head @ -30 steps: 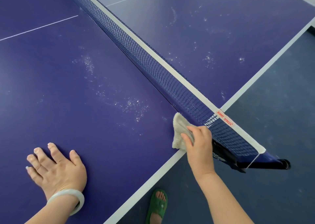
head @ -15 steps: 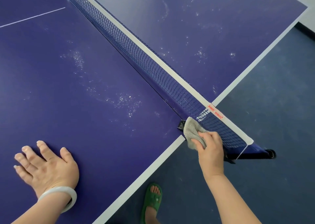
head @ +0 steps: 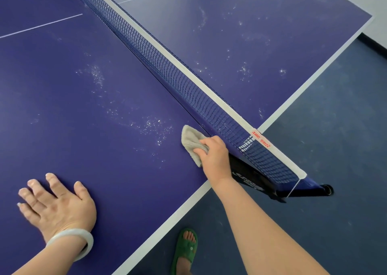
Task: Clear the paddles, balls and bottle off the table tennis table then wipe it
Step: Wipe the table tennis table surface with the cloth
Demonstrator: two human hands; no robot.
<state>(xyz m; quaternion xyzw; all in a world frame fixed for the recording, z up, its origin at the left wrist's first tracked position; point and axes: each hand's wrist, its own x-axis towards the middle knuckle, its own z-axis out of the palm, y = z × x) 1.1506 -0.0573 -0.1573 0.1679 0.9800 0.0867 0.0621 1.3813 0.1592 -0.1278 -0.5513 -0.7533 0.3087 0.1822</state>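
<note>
Fuzzy terry cloth (head: pixel 191 143), smooth table (head: pixel 62 107)

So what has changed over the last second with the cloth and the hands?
The right hand, gripping the cloth throughout, slid it out to the table's side edge by the net, then back inward toward the white specks. The left hand stayed flat on the table tennis table.

Table (head: pixel 88 111): blue top, white edge lines, whitish speckled residue on both halves, heaviest near the net on the near half. Cloth (head: pixel 191 142): beige, crumpled, pressed flat on the near half just beside the net base, near the side edge.
</note>
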